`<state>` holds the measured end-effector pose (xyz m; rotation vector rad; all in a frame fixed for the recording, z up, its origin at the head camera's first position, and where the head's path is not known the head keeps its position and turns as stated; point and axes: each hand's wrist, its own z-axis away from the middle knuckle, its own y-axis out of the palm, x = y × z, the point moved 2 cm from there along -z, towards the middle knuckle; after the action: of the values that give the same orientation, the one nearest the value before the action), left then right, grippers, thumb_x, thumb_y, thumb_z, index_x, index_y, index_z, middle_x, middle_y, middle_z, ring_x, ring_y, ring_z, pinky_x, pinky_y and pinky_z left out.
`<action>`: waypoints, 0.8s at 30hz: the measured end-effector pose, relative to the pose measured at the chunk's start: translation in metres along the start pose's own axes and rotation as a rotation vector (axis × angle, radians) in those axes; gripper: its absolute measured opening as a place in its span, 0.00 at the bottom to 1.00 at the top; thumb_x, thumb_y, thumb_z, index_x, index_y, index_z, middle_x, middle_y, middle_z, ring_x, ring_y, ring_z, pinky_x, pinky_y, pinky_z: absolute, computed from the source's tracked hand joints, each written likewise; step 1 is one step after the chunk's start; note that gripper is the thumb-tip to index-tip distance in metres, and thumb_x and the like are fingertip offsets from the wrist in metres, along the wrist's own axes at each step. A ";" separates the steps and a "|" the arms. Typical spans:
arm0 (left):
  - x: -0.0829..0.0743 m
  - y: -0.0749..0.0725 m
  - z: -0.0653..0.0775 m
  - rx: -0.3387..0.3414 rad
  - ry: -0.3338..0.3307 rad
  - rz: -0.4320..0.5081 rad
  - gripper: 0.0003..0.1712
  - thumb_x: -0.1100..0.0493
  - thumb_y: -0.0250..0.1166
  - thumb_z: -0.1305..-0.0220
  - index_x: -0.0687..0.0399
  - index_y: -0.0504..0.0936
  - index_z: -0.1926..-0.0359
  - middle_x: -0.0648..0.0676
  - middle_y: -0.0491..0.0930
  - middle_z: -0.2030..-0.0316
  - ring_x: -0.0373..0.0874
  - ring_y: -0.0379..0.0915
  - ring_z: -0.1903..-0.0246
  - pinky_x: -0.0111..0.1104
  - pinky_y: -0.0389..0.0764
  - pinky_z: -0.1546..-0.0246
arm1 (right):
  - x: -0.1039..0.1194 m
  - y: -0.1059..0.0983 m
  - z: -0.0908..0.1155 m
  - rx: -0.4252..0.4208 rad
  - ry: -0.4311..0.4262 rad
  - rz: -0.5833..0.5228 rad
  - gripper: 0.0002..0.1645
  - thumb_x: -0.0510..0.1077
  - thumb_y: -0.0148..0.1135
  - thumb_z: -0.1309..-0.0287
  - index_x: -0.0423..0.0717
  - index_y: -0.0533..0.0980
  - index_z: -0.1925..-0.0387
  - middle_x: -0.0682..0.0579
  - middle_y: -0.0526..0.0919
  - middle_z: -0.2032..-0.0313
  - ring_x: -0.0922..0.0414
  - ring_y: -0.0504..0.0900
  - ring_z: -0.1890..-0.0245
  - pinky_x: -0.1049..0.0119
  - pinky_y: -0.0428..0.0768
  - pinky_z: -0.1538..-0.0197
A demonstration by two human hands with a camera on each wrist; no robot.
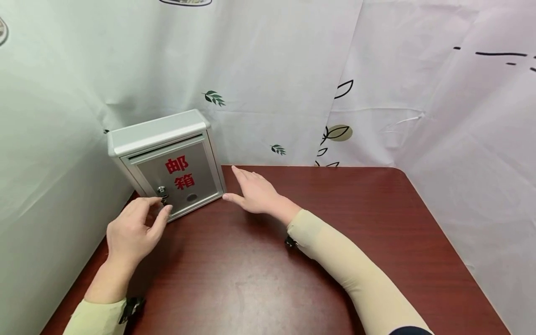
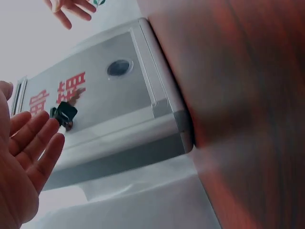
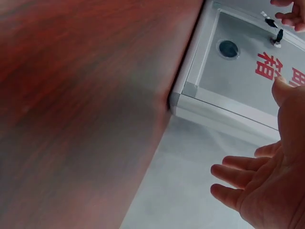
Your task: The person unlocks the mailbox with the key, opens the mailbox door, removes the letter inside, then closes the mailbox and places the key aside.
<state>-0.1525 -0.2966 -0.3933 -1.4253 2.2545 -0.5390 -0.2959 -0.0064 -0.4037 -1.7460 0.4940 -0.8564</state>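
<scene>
The mailbox (image 1: 167, 163) stands on the table (image 1: 377, 223), at its back left corner, against the curtain (image 1: 272, 70).

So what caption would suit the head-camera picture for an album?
Left hand reaching for the key in a silver mailbox, right hand open beside it, on a dark red table.

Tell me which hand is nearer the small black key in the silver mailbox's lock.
Left. The left hand has its fingertips right at the small black key; the right hand lies open beside the silver metal mailbox, at its right edge.
</scene>
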 end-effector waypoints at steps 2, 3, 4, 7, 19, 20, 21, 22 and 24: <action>0.004 -0.003 0.000 0.008 -0.054 -0.010 0.24 0.42 0.63 0.24 0.60 0.88 0.55 0.58 0.86 0.66 0.50 0.79 0.70 0.44 0.73 0.77 | 0.001 -0.001 -0.003 0.005 0.005 -0.012 0.58 0.72 0.57 0.19 0.40 0.50 0.10 0.44 0.62 0.14 0.50 0.63 0.16 0.51 0.60 0.15; 0.007 -0.004 0.001 0.019 -0.093 -0.013 0.21 0.44 0.65 0.24 0.60 0.88 0.55 0.58 0.85 0.66 0.50 0.78 0.70 0.42 0.72 0.76 | 0.002 -0.002 -0.005 0.006 0.010 -0.015 0.58 0.72 0.57 0.19 0.41 0.50 0.10 0.44 0.61 0.14 0.50 0.63 0.16 0.52 0.60 0.15; 0.009 -0.004 0.001 0.030 -0.133 -0.014 0.19 0.46 0.67 0.25 0.60 0.87 0.55 0.58 0.84 0.66 0.50 0.77 0.69 0.40 0.71 0.75 | 0.002 -0.003 -0.007 0.005 0.016 -0.019 0.58 0.72 0.56 0.19 0.41 0.49 0.10 0.44 0.61 0.14 0.50 0.64 0.16 0.52 0.61 0.16; 0.017 -0.005 0.002 0.076 -0.276 -0.016 0.16 0.51 0.72 0.27 0.61 0.84 0.52 0.59 0.80 0.63 0.51 0.74 0.67 0.38 0.68 0.73 | 0.004 -0.006 -0.012 0.005 0.030 -0.042 0.57 0.72 0.56 0.18 0.41 0.49 0.10 0.44 0.62 0.14 0.49 0.66 0.17 0.54 0.64 0.17; 0.037 0.000 0.002 0.277 -0.554 0.051 0.43 0.45 0.60 0.14 0.68 0.58 0.15 0.77 0.65 0.25 0.76 0.65 0.28 0.73 0.69 0.38 | 0.008 -0.010 -0.033 -0.017 0.055 -0.165 0.51 0.64 0.54 0.13 0.44 0.46 0.09 0.47 0.59 0.13 0.51 0.67 0.17 0.54 0.71 0.21; 0.037 0.001 0.001 0.295 -0.561 0.066 0.45 0.45 0.58 0.13 0.67 0.54 0.13 0.77 0.63 0.22 0.76 0.62 0.25 0.73 0.67 0.35 | 0.009 -0.010 -0.034 -0.023 0.055 -0.174 0.50 0.63 0.53 0.13 0.44 0.45 0.09 0.47 0.61 0.14 0.51 0.69 0.18 0.54 0.72 0.22; 0.038 0.002 0.000 0.310 -0.565 0.083 0.46 0.45 0.56 0.12 0.67 0.50 0.12 0.77 0.60 0.20 0.76 0.59 0.23 0.73 0.65 0.32 | 0.010 -0.010 -0.036 -0.032 0.053 -0.188 0.49 0.62 0.53 0.12 0.45 0.46 0.09 0.47 0.63 0.15 0.51 0.71 0.20 0.53 0.74 0.24; 0.038 0.003 0.000 0.322 -0.566 0.103 0.46 0.45 0.55 0.12 0.66 0.47 0.11 0.77 0.57 0.18 0.76 0.57 0.21 0.73 0.63 0.29 | 0.011 -0.010 -0.037 -0.038 0.054 -0.207 0.48 0.61 0.53 0.12 0.46 0.46 0.09 0.48 0.66 0.16 0.51 0.73 0.21 0.53 0.75 0.25; 0.038 0.006 -0.001 0.330 -0.561 0.141 0.46 0.47 0.54 0.11 0.62 0.43 0.09 0.76 0.55 0.17 0.76 0.55 0.20 0.72 0.60 0.27 | 0.013 -0.010 -0.040 -0.052 0.057 -0.239 0.47 0.60 0.52 0.11 0.47 0.46 0.08 0.50 0.71 0.19 0.51 0.77 0.24 0.53 0.77 0.27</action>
<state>-0.1721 -0.3289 -0.4006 -1.0751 1.7104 -0.3818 -0.3180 -0.0373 -0.3842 -1.8571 0.3512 -1.0716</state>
